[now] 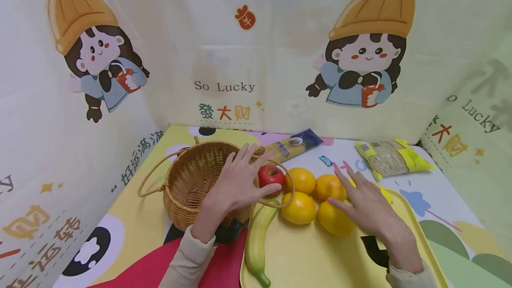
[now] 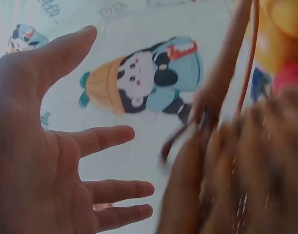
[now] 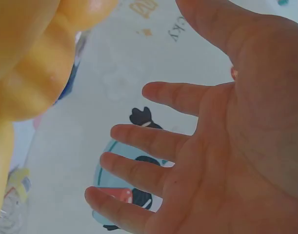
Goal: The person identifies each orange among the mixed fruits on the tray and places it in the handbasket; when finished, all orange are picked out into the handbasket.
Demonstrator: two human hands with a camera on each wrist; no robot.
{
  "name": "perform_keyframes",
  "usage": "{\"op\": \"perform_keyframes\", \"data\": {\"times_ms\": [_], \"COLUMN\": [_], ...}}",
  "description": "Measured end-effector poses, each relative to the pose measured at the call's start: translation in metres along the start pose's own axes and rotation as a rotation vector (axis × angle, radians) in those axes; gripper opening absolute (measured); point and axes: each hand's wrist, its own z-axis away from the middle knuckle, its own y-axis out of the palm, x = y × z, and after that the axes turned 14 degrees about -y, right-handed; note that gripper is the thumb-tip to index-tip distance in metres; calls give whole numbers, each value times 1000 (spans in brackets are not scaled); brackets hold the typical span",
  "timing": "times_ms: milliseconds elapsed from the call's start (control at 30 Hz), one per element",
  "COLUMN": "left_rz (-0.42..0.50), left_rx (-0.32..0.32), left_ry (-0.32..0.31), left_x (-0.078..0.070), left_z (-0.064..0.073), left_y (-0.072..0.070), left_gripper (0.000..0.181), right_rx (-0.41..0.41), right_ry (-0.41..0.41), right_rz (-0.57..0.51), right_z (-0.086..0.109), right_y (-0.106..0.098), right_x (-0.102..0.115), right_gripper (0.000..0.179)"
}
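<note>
- Light beige sleeve cuffs (image 1: 195,248), bottom edge of frame, one on each forearm.
- Flat yellow tray with raised rim (image 1: 300,257), bottom centre to lower right, on a worktop with a multicoloured cartoon print (image 1: 148,261).
- Curved yellow-green banana (image 1: 257,243), lower centre, lying lengthwise along the tray's left side, lower end towards the bottom of frame.
- Right hand (image 1: 372,210), right of centre: grip wide, fingers spread, holding nothing; overlaps the fruit in head view, apart from it in right wrist view.
- Left hand (image 1: 238,181), centre: grip wide, thumb out, fingers spread, holding nothing; in front of the basket's right rim in head view, gap to the basket in left wrist view.
- Four round orange-yellow fruits (image 1: 298,208), centre right, bunched on the tray; right-hand ones partly behind the right hand.
- Round brown woven wicker basket with two hoop handles (image 1: 192,181), left of centre, upright; right hoop crosses in front of the apple.
- Shiny round red apple (image 1: 270,176), centre, just left of the fruits.
- Small blue-and-white packet (image 1: 326,161), beyond the fruits.
- Clear-and-yellow plastic bag, pale contents (image 1: 386,158), right side.
- Long dark-blue-and-yellow packet (image 1: 296,146), upper centre of worktop, lying slanted.
- Cream cartoon-print backdrop sheet (image 1: 288,17), top of frame.
</note>
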Motion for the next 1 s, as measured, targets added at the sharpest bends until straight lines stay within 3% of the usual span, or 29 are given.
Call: {"op": "perform_keyframes", "data": {"times_ms": [200,433,633,833,1000], "left_rz": [37,115,167,333,460], "left_rx": [-33,-57,-58,-56,-74], "left_ry": [-28,-69,-148,-196,-249], "left_x": [25,58,98,132,149], "left_z": [4,14,20,26,29], "left_y": [-21,-42,-59,-58,-50], "left_gripper": [78,74,74,63,56], "right_rx": [6,35,51,80,109], "right_ry": [-62,-74,-73,-66,-62], "right_rz": [56,64,31,-4,-15], "right_z": [-9,-15,-18,-24,-31], "right_y": [-7,-10,-6,-6,-7], "right_x": [-8,-16,-22,-30,-35], "right_gripper": [78,76,78,79,79]}}
